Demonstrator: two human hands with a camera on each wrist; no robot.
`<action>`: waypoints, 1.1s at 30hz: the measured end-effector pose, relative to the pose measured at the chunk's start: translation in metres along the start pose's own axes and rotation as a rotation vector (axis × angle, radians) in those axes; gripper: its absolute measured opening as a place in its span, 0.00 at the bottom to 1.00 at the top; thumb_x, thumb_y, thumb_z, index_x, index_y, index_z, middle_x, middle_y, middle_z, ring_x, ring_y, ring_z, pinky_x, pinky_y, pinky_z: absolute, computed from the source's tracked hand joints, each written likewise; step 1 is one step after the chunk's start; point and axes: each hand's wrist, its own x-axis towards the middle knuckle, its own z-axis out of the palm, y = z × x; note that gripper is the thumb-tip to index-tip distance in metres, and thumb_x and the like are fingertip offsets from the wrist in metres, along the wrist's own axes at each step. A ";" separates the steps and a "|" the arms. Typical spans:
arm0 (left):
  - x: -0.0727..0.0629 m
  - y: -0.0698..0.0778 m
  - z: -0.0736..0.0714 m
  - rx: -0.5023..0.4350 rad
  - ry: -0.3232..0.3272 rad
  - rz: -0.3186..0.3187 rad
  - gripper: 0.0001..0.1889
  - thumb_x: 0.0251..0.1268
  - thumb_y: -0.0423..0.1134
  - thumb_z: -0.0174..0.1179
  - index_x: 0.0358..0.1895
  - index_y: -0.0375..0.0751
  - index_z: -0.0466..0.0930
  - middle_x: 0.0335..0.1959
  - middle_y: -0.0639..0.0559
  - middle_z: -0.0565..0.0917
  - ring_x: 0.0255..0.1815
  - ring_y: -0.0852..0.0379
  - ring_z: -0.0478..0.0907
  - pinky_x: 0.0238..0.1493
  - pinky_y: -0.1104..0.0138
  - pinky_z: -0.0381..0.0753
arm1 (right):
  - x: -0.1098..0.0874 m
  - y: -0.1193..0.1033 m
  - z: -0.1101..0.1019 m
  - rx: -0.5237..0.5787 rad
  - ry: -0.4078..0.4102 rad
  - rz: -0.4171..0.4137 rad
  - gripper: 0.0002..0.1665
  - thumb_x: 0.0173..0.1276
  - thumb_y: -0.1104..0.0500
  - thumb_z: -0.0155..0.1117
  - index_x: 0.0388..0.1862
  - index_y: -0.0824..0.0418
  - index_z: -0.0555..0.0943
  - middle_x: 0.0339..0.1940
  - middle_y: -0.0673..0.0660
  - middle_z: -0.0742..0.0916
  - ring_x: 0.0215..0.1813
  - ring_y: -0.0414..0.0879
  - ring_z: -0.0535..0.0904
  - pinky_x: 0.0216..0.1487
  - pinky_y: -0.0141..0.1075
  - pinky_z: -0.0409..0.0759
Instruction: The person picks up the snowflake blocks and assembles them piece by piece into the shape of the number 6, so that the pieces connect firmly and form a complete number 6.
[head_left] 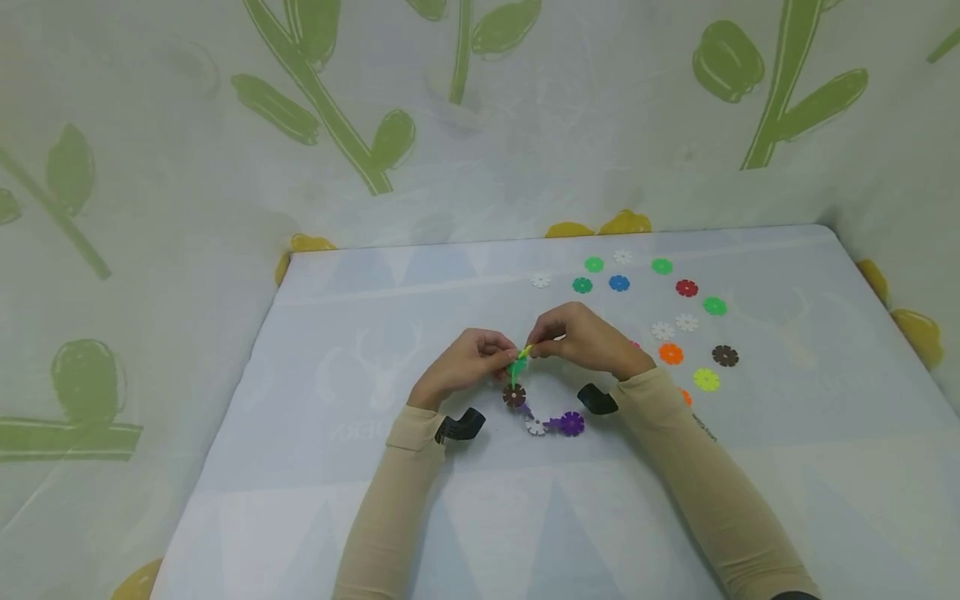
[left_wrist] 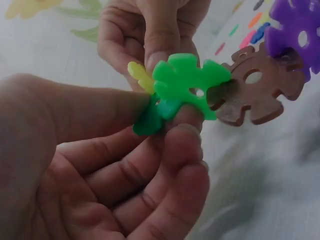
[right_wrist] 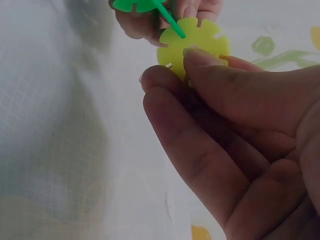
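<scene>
In the head view, both hands meet over the table, raised around a chain of flower-shaped notched discs. My left hand (head_left: pixel 463 365) pinches a darker green disc (left_wrist: pixel 146 119) between thumb and fingers. That disc joins a bright green disc (left_wrist: pixel 172 75), followed by a brown disc (left_wrist: pixel 275 92). My right hand (head_left: pixel 587 340) pinches a yellow disc (right_wrist: pixel 212 40) between thumb and forefinger, its edge meeting a green disc's edge. Beyond the brown disc, the chain hangs down through a purple disc to a white disc (head_left: pixel 536 427) and a purple disc (head_left: pixel 572 423).
Loose discs lie scattered at the back right of the table: blue (head_left: pixel 619 283), red (head_left: pixel 687 287), orange (head_left: pixel 671 354), brown (head_left: pixel 725 356), yellow (head_left: pixel 707 380), plus several green and white. A black wrist mount (head_left: pixel 461 425) sits under the left wrist, another (head_left: pixel 597 399) under the right.
</scene>
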 end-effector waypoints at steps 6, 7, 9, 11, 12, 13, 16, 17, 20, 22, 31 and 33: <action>0.001 -0.003 0.000 0.060 -0.018 -0.007 0.18 0.81 0.46 0.55 0.57 0.36 0.84 0.47 0.43 0.89 0.41 0.58 0.82 0.44 0.67 0.83 | 0.000 0.005 0.001 0.029 -0.008 -0.026 0.05 0.68 0.65 0.73 0.40 0.57 0.90 0.41 0.53 0.92 0.45 0.46 0.86 0.53 0.43 0.87; 0.001 -0.003 0.000 0.065 -0.018 -0.008 0.19 0.81 0.47 0.55 0.59 0.36 0.84 0.50 0.44 0.89 0.43 0.58 0.82 0.45 0.66 0.83 | 0.001 0.006 0.001 0.031 -0.006 -0.030 0.06 0.68 0.66 0.72 0.41 0.57 0.90 0.41 0.53 0.92 0.46 0.47 0.87 0.54 0.44 0.87; 0.002 -0.003 0.001 0.077 -0.018 -0.003 0.21 0.81 0.49 0.55 0.61 0.38 0.83 0.55 0.45 0.88 0.47 0.58 0.83 0.50 0.64 0.83 | 0.000 0.006 0.001 0.039 -0.002 -0.035 0.06 0.67 0.66 0.72 0.42 0.58 0.89 0.42 0.54 0.92 0.48 0.48 0.88 0.56 0.46 0.87; 0.002 -0.004 0.001 0.084 -0.017 0.006 0.22 0.80 0.51 0.56 0.63 0.39 0.83 0.57 0.46 0.88 0.49 0.58 0.83 0.55 0.62 0.82 | 0.000 0.006 0.001 0.041 -0.003 -0.036 0.07 0.68 0.66 0.72 0.42 0.58 0.89 0.43 0.54 0.92 0.49 0.49 0.89 0.57 0.47 0.87; 0.002 -0.003 0.002 0.085 -0.015 0.014 0.22 0.80 0.50 0.56 0.63 0.39 0.83 0.57 0.46 0.88 0.48 0.57 0.84 0.56 0.61 0.82 | 0.000 0.006 0.001 0.040 -0.001 -0.032 0.07 0.67 0.66 0.72 0.42 0.58 0.89 0.43 0.54 0.92 0.49 0.49 0.89 0.56 0.47 0.87; 0.002 -0.003 0.002 0.084 -0.013 0.021 0.22 0.79 0.50 0.56 0.63 0.39 0.83 0.56 0.46 0.88 0.47 0.57 0.84 0.57 0.61 0.81 | 0.000 0.006 0.000 0.037 -0.001 -0.027 0.07 0.68 0.66 0.72 0.43 0.58 0.89 0.43 0.54 0.92 0.49 0.49 0.89 0.56 0.47 0.87; 0.002 -0.002 0.002 0.072 0.003 0.032 0.21 0.78 0.49 0.57 0.61 0.38 0.84 0.55 0.45 0.89 0.44 0.57 0.84 0.54 0.62 0.81 | -0.001 0.006 -0.003 0.011 0.013 -0.022 0.07 0.69 0.65 0.72 0.45 0.58 0.89 0.44 0.54 0.92 0.49 0.49 0.89 0.55 0.46 0.87; 0.002 -0.002 0.002 0.068 0.009 0.034 0.20 0.78 0.48 0.58 0.61 0.37 0.84 0.54 0.44 0.89 0.43 0.57 0.84 0.53 0.63 0.81 | -0.001 0.007 -0.005 0.004 0.022 -0.023 0.07 0.69 0.64 0.72 0.45 0.59 0.89 0.45 0.55 0.92 0.49 0.49 0.89 0.55 0.46 0.87; 0.002 0.000 0.002 0.068 0.020 0.028 0.20 0.78 0.48 0.58 0.60 0.37 0.85 0.53 0.44 0.89 0.42 0.58 0.83 0.50 0.65 0.80 | -0.005 0.009 -0.015 -0.012 0.078 -0.016 0.09 0.70 0.63 0.71 0.48 0.62 0.88 0.45 0.56 0.91 0.49 0.50 0.89 0.56 0.48 0.87; 0.002 0.001 0.002 0.075 0.020 0.021 0.20 0.78 0.49 0.59 0.60 0.38 0.85 0.52 0.44 0.89 0.42 0.58 0.83 0.50 0.66 0.80 | -0.009 0.012 -0.025 -0.022 0.133 0.011 0.11 0.72 0.61 0.70 0.50 0.64 0.87 0.46 0.56 0.91 0.49 0.51 0.88 0.57 0.48 0.86; -0.001 -0.001 0.002 0.048 0.006 -0.036 0.21 0.78 0.51 0.59 0.62 0.41 0.84 0.56 0.46 0.88 0.47 0.57 0.82 0.50 0.65 0.81 | -0.051 0.024 -0.080 -0.011 0.459 0.185 0.19 0.77 0.49 0.64 0.54 0.62 0.86 0.46 0.60 0.91 0.45 0.47 0.87 0.49 0.30 0.82; -0.001 -0.001 0.002 0.038 -0.010 -0.034 0.22 0.78 0.51 0.58 0.63 0.41 0.83 0.58 0.45 0.87 0.47 0.57 0.82 0.51 0.66 0.81 | -0.066 0.033 -0.093 -0.017 0.538 0.228 0.22 0.77 0.46 0.64 0.55 0.62 0.85 0.46 0.56 0.91 0.42 0.39 0.86 0.46 0.25 0.82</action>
